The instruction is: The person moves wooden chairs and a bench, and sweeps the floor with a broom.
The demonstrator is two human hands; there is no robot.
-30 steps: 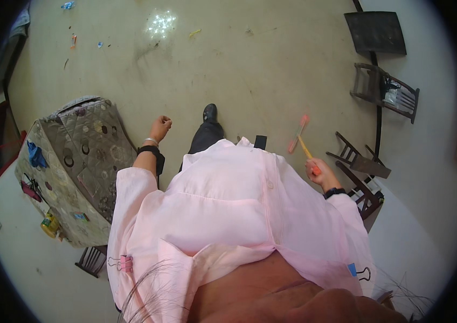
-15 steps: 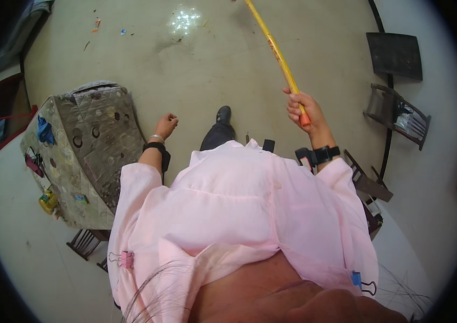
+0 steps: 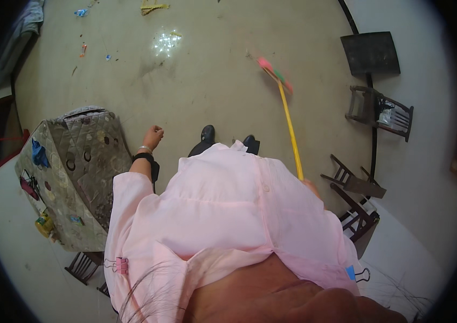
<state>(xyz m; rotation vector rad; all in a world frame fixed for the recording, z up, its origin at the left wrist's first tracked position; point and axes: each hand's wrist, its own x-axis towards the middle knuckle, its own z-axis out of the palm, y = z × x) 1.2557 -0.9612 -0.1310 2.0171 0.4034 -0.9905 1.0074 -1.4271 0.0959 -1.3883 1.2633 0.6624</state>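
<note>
A broom slants across the floor ahead of me on the right, its yellow handle [image 3: 292, 132] running down to my right hand [image 3: 310, 186]. The hand is mostly hidden by my pink shirt, but the handle's end runs into it. At the far end, the broom's pink and green head [image 3: 276, 75] is blurred by motion and looks to be at floor level. My left hand [image 3: 154, 138] hangs at my left side with its fingers loosely curled and nothing in them. It is nearest to a quilted patterned cover [image 3: 85, 148], without touching it.
Small litter, including an orange wrapper [image 3: 83, 50] and a blue scrap [image 3: 81, 12], lies far left, and a yellow piece [image 3: 154, 7] lies far ahead. Along the right wall stand a dark square-topped piece [image 3: 370, 54], a wooden chair [image 3: 382, 113] and more wooden furniture [image 3: 355, 177].
My right hand has drawn back toward my body, bringing the broom's head into view on the floor. My view has shifted, showing more floor ahead and both shoes.
</note>
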